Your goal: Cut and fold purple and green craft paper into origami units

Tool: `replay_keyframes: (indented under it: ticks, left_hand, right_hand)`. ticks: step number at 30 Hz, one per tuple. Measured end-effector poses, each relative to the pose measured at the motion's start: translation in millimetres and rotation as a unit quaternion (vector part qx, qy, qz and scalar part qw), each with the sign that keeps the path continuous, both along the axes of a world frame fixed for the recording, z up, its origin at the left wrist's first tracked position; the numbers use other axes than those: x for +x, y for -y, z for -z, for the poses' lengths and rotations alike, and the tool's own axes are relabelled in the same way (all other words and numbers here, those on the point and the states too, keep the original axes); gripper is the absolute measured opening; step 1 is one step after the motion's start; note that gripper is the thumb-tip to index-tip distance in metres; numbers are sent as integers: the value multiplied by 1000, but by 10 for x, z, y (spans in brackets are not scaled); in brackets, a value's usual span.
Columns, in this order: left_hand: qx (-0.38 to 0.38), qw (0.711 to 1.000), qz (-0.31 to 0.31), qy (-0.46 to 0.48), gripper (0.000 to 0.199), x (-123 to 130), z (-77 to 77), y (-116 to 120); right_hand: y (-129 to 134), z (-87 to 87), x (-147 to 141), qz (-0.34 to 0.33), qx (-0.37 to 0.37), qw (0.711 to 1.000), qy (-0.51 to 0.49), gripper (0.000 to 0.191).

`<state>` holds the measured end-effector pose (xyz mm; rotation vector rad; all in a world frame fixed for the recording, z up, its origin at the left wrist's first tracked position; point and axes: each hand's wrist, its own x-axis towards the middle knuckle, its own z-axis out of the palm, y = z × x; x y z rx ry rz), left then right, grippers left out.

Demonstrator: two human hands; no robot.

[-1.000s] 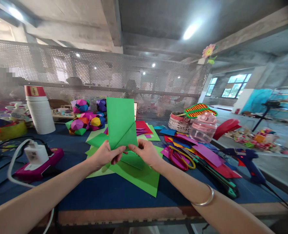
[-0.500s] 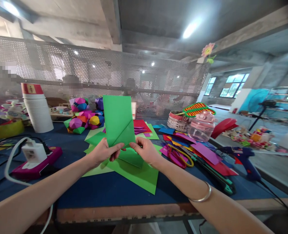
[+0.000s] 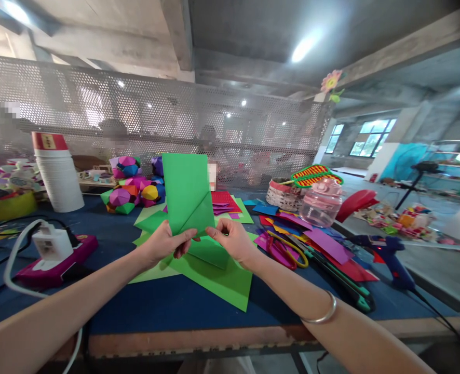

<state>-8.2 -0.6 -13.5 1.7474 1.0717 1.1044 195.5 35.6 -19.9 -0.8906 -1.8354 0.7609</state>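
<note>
A folded green paper (image 3: 187,189) stands upright between my hands, with a diagonal fold across its lower right part. My left hand (image 3: 167,242) grips its lower left edge, thumb on the front and fingers behind. At the lower right corner, my right hand (image 3: 232,240) pinches the paper between thumb and fingers. Below and behind them, light green sheets (image 3: 230,283) lie spread on the blue table (image 3: 156,306).
Paper balls (image 3: 126,195), stacked cups (image 3: 61,176) and a power strip (image 3: 58,265) are at left. To the right are scissors (image 3: 302,257), coloured sheets (image 3: 331,244), a utility knife (image 3: 341,278), a clear bottle (image 3: 321,208), a basket (image 3: 282,197) and a glue gun (image 3: 393,259).
The view has shifted very slightly. Both hands keep the same hold on the green paper.
</note>
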Motion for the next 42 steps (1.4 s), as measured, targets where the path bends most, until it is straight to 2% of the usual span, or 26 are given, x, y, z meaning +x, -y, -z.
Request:
replay_keyframes:
  ticks: [5, 10, 13, 19, 26, 31, 42]
  left_hand:
    - [-3, 1000, 4, -3, 49, -14, 2, 2]
    - [-21, 999, 43, -23, 51, 24, 41, 30]
    - [-39, 997, 60, -31, 49, 42, 61, 30]
    - [-44, 995, 7, -84, 58, 29, 46, -12]
    - [-33, 997, 10, -74, 56, 29, 10, -2]
    - [-35, 997, 6, -62, 52, 0, 1, -27]
    - [-23, 998, -2, -50, 51, -38, -15, -56]
  right_hand:
    - [64, -29, -24, -53, -35, 998, -30, 45]
    - [100, -31, -50, -99, -56, 993, -45, 46]
    - [77, -16, -45, -84, -34, 995, -52, 43]
    - [-14, 15, 9, -9, 13, 999, -29, 38]
    - [-64, 19, 14, -28, 21, 999, -38, 36]
    - [-119, 4, 58, 19, 36, 999, -5, 41]
    - [-205, 12, 116, 32, 31, 999, 1, 41]
